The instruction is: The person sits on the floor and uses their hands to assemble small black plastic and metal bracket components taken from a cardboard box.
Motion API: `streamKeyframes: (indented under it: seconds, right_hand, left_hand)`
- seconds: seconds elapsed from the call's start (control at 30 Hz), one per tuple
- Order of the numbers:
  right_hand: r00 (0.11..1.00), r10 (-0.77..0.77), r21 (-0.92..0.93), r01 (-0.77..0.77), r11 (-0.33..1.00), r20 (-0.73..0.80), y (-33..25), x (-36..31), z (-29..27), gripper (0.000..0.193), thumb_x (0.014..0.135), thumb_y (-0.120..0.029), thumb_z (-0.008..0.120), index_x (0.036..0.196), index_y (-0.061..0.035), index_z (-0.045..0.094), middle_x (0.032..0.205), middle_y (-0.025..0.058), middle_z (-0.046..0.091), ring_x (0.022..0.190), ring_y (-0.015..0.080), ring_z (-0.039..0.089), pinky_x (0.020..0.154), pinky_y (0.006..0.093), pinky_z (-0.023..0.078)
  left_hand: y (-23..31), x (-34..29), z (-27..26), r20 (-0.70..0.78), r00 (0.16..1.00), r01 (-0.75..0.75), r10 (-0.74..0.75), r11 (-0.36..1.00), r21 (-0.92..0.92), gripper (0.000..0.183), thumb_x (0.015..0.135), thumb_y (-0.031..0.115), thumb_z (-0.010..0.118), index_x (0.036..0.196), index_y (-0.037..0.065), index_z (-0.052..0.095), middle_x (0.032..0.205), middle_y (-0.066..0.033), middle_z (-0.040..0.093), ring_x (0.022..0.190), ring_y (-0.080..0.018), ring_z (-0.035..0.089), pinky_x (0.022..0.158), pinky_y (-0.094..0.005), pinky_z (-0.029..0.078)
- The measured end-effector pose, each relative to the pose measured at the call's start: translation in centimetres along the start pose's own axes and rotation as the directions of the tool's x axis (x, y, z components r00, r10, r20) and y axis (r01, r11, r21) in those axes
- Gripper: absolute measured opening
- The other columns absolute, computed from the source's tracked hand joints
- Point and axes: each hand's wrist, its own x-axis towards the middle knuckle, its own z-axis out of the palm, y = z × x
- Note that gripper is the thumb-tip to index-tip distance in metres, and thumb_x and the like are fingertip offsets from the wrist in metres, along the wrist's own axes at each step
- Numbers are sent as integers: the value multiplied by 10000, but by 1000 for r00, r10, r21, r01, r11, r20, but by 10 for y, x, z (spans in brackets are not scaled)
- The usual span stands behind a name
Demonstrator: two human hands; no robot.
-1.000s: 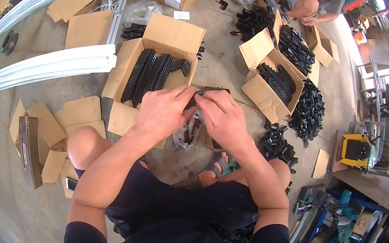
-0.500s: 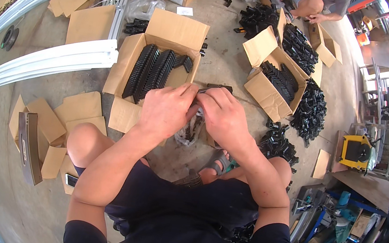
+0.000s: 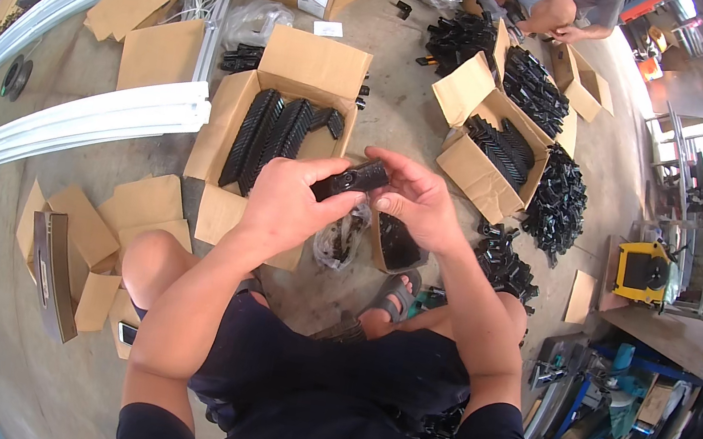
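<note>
A short black part [image 3: 357, 179], blocky with a round hole in its face, is in front of me above the floor. My left hand [image 3: 287, 197] pinches it between thumb and fingers. At its right end is my right hand [image 3: 421, 204], fingers and thumb apart around that end; whether they touch it I cannot tell. Below the hands sit a clear plastic bag [image 3: 341, 241] of small pieces and a small box [image 3: 377, 243] with dark pieces inside. Just beyond the left hand, an open carton [image 3: 234, 127] holds tight rows of similar black parts [image 3: 291, 135].
Another carton [image 3: 471, 169] of black parts stands to the right, beside loose heaps [image 3: 557, 203]. White metal rails [image 3: 86, 127] lie left, near flattened cardboard [image 3: 152, 200] and a phone [image 3: 126, 332]. Another person [image 3: 569, 12] crouches at the far right.
My hands, closed together over the part before, have drawn apart. The right hand has opened and shifted right; the black part now shows in the left hand.
</note>
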Motion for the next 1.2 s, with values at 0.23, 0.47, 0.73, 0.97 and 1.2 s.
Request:
streamKeyframes:
  seconds: [0.23,0.47,0.73,0.97,1.2]
  right_hand:
    - [993,-94,96,101,990,-71,2,1,11,407,931,-37,729,1310,46,604,1163,70,684,1036,118,643,924,286,539]
    - [985,-116,78,127,989,-130,-7,3,15,375,943,-46,719,1292,47,617,1132,67,691,1015,115,644,911,284,541]
    - [975,-57,19,62,998,-213,-8,1,19,360,957,-54,704,1289,57,621,1114,64,697,993,109,644,885,264,536]
    - [976,-18,-17,14,1000,-219,12,19,-13,373,1017,-303,649,1172,31,707,880,31,692,770,95,599,711,262,508]
    - [947,228,-888,-295,351,-225,206,11,-69,226,852,-273,714,866,-56,776,849,186,735,827,371,716,804,439,580]
  left_hand:
    - [-1,1,0,131,991,57,-6,917,-394,445,866,173,799,1246,-24,678,956,-121,769,777,-132,693,719,-288,546]
    - [0,0,12,-131,978,-194,161,932,-305,333,882,93,788,1159,-21,642,973,-83,723,811,-80,658,703,-257,539]
    - [4,0,17,-29,998,-62,56,820,-569,229,921,-59,701,1128,-22,611,1025,-84,732,928,-85,669,807,-221,545]
    - [6,1,12,-35,991,51,-128,615,-787,178,934,40,726,1087,10,641,973,-94,753,730,-82,683,579,-208,536]
    - [4,9,0,-119,989,-61,-85,497,-865,199,959,64,692,1147,29,635,1070,-202,736,798,-140,712,605,-235,567]
